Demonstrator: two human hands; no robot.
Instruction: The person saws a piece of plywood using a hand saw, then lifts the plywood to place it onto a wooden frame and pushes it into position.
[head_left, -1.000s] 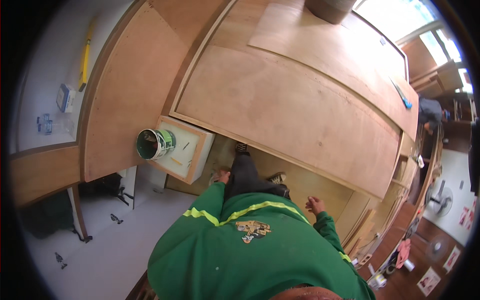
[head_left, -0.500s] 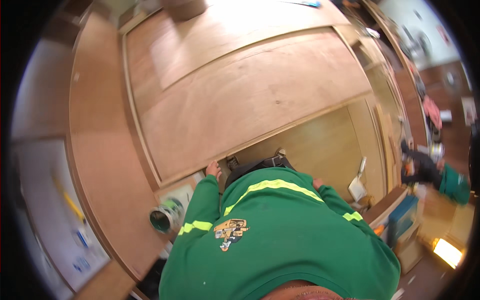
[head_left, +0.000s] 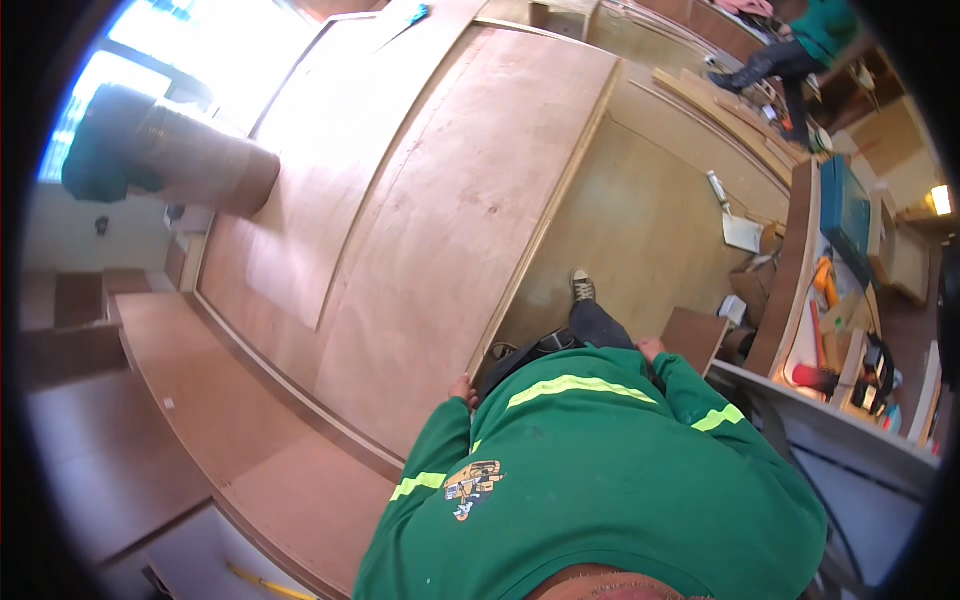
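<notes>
My left hand [head_left: 463, 390] hangs low at my left side, beside the long edge of a large plywood panel [head_left: 430, 220]. Its fingers look loosely parted with nothing in them; whether they touch the panel edge, I cannot tell. On the other side, my right hand [head_left: 650, 348] hangs near a small brown wooden box [head_left: 693, 340]. Nothing shows in that hand, and its small, partly hidden fingers seem loose. Both arms are in green sleeves with yellow bands.
A wrapped roll [head_left: 200, 150] stands on the panels at the left. A brown board [head_left: 230, 400] runs along the lower left. To the right are a white dustpan [head_left: 742, 232], a teal case [head_left: 846, 215] and loose tools. Another person [head_left: 800, 60] is at the far right.
My view has turned right, and my body has moved along the panel edge. The green-stained can near my left arm has left the view. Both hands remain low at my sides.
</notes>
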